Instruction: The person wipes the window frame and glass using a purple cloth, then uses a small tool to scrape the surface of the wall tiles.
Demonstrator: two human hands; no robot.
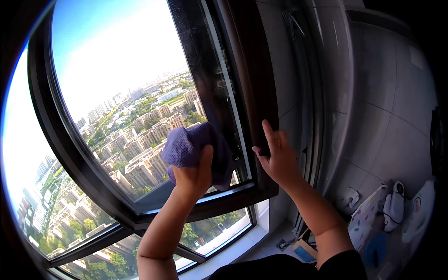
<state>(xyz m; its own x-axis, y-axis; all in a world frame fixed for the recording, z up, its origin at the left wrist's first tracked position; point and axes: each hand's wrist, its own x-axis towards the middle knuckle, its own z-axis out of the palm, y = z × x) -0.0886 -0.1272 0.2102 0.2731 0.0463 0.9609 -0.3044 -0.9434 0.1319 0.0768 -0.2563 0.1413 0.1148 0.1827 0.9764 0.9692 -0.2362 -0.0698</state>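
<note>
My left hand [192, 175] grips a bunched purple cloth [185, 145] with a dimpled weave, held up at the window glass [133, 105]. Part of the cloth hangs to the right of my thumb, in front of a dark strip of the pane. My right hand [280, 155] rests against the dark brown window frame [253, 91], its index finger pointing up along the frame and its thumb spread to the left. A small dark part of the frame shows between thumb and fingers. My right hand holds no loose thing that I can see.
Lower panes [213, 231] sit below the sash, over a white sill [245, 241]. A grey tiled wall [371, 133] stands at the right. At lower right are a white appliance with a cord [394, 206], a patterned board or cloth [367, 218], a blue round object [376, 248] and a cardboard box [306, 248].
</note>
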